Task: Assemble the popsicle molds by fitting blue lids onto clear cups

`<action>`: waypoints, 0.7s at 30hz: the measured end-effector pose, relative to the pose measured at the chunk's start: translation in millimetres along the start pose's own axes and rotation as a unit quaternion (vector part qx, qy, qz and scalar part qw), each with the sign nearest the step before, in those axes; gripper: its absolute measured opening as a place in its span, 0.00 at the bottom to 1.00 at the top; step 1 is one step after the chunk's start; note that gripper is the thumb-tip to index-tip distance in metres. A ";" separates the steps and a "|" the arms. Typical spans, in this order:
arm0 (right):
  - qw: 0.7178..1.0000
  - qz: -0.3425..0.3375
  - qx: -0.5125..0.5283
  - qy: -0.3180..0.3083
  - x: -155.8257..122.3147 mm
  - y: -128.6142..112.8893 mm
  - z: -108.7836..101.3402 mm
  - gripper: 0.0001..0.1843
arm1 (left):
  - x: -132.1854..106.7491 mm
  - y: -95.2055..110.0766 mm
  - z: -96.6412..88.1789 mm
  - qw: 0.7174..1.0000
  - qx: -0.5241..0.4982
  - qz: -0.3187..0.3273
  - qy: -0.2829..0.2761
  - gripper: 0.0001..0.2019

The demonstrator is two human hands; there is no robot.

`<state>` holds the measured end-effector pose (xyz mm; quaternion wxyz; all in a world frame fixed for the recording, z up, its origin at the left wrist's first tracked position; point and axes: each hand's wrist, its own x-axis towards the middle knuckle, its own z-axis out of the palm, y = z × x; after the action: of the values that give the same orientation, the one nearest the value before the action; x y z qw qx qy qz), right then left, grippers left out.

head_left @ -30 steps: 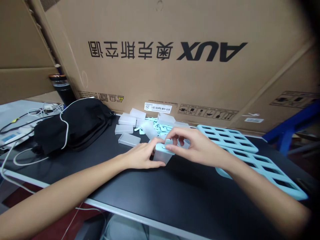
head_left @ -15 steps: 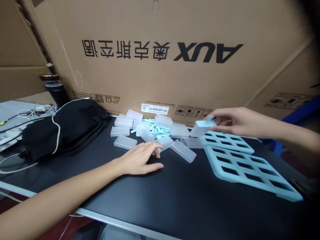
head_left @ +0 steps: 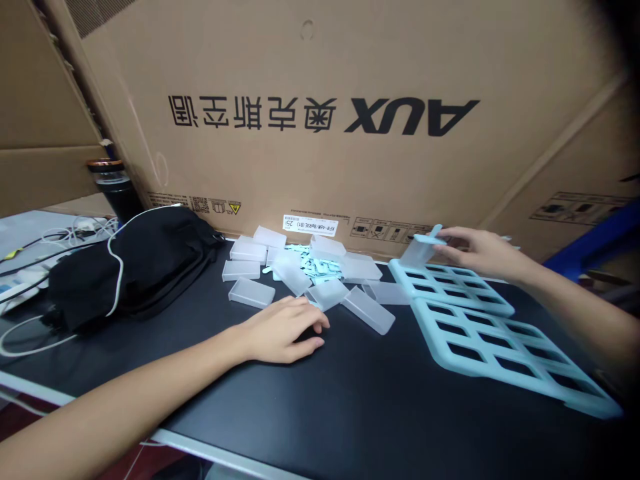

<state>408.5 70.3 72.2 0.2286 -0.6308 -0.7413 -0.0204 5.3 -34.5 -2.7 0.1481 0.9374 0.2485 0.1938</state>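
right hand (head_left: 477,250) pinches lidded tub (head_left: 416,255) at far rack (head_left: 501,309)'s left end
tub likely light, stiff, slick; hold by its tab (head_left: 436,231). left hand (head_left: 285,330), left of far rack, half-curled, empty.

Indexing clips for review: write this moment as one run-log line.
right hand: holding lidded translucent container at far blue rack | left hand: holding nothing, near loose translucent containers

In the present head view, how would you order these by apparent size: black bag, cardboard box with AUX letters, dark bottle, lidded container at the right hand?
Largest to smallest:
Cardboard box
Black bag
Dark bottle
Lidded container, held by the right hand
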 end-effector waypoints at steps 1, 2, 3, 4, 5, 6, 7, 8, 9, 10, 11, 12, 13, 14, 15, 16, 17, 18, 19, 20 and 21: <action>1.000 -0.002 -0.002 -0.024 0.0 1.3 0.5 0.14 | 0.0 0.0 -0.1 1.000 0.001 0.003 -0.001 0.10; 0.999 -0.008 -0.010 -0.040 -0.4 1.9 0.8 0.14 | 0.0 -0.1 0.0 1.000 0.002 0.007 -0.001 0.10; 0.999 -0.016 -0.021 -0.046 -1.3 1.9 0.9 0.15 | 0.0 -0.3 0.1 1.000 0.003 0.010 0.000 0.09; 0.998 -0.026 -0.031 -0.039 -2.3 1.3 1.0 0.14 | 0.0 -0.5 0.3 1.000 0.005 0.014 0.002 0.08; 0.998 -0.037 -0.039 -0.037 -3.2 0.4 1.1 0.14 | 0.0 -0.8 0.5 1.000 0.006 0.016 0.002 0.08; 0.997 -0.044 -0.044 -0.034 -4.0 -0.6 1.4 0.13 | -0.1 -1.2 0.9 1.000 0.007 0.019 0.003 0.08; 0.997 -0.044 -0.047 -0.031 -4.6 -1.4 1.9 0.13 | 0.0 -1.5 1.2 1.000 0.007 0.021 0.004 0.08; 0.998 -0.043 -0.047 -0.029 -5.1 -2.0 2.7 0.14 | 0.0 -1.8 1.4 1.000 0.007 0.024 0.006 0.08; 0.998 -0.041 -0.044 -0.027 -5.7 -2.2 4.0 0.14 | 0.1 -2.1 1.5 1.000 0.006 0.027 0.006 0.08; 0.998 -0.040 -0.040 -0.028 -6.5 -1.9 6.0 0.14 | 0.1 -2.2 1.5 1.000 0.006 0.029 0.007 0.07; 0.998 -0.040 -0.036 -0.031 -7.8 -1.3 8.7 0.14 | 0.2 -2.2 1.4 0.999 0.006 0.031 0.008 0.07; 0.998 -0.042 -0.032 -0.032 -9.8 -0.4 12.5 0.14 | 0.3 -2.1 1.2 0.999 0.006 0.032 0.008 0.07; 0.998 -0.044 -0.027 -0.035 -12.6 0.7 17.3 0.15 | 0.4 -1.9 1.0 0.999 0.006 0.032 0.008 0.07; 0.998 -0.046 -0.021 -0.038 -16.1 1.7 23.0 0.17 | 0.5 -1.8 0.9 0.999 0.007 0.033 0.007 0.06; 0.998 -0.046 -0.016 -0.042 -20.1 2.6 29.6 0.21 | 0.6 -1.6 0.8 0.999 0.008 0.033 0.007 0.06; 0.998 -0.042 -0.013 -0.044 -24.3 3.2 36.7 0.26 | 0.7 -1.5 0.9 0.999 0.009 0.034 0.006 0.06; 0.998 -0.033 -0.014 -0.045 -28.3 3.4 43.9 0.31 | 0.7 -1.4 1.1 0.999 0.010 0.035 0.006 0.06; 0.998 -0.024 -0.021 -0.047 -31.7 3.3 50.8 0.35 | 0.7 -1.4 1.4 0.999 0.012 0.036 0.005 0.06; 0.998 -0.017 -0.033 -0.047 -34.3 2.8 56.9 0.38 | 0.7 -1.4 1.6 0.999 0.015 0.036 0.005 0.06; 0.998 -0.012 -0.049 -0.045 -35.8 2.0 62.2 0.40 | 0.6 -1.3 1.9 0.999 0.020 0.035 0.006 0.06; 0.997 -0.007 -0.066 -0.040 -36.2 1.0 66.6 0.41 | 0.6 -1.1 2.0 0.999 0.027 0.033 0.006 0.06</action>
<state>392.2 58.2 -0.9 0.1561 -0.6393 -0.7516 -0.0455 6.2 -33.7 -4.7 0.1145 0.9475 0.2238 0.1974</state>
